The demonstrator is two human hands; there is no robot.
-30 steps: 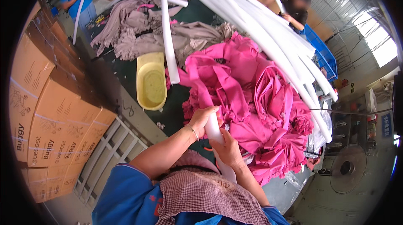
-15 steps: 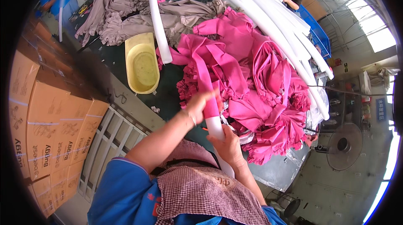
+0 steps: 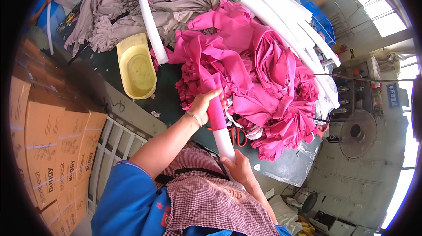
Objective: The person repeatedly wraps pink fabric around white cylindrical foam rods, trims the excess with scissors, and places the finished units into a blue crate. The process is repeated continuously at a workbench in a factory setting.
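A white foam tube slants up from my apron, its upper part inside a narrow pink fabric sleeve. My left hand is wrapped round the covered part, thumb across the pink cloth. Lower down, my right hand grips the bare white foam near the apron. Past the sleeve, its cloth runs into a heap of ruffled pink fabric pieces on the dark green table. Red-handled scissors lie at the heap's near edge, just right of the tube and partly hidden by cloth.
A yellow basin stands left of the heap. Behind are grey-beige fabric pieces, one loose foam tube and a bundle of foam tubes. Cartons stack at left; a fan stands right. Co-workers are partly visible at the far side.
The view has shifted, so the table things sit further left. My right hand is lower on the tube, with more white foam showing below the pink edge. The scissors have come into plainer view.
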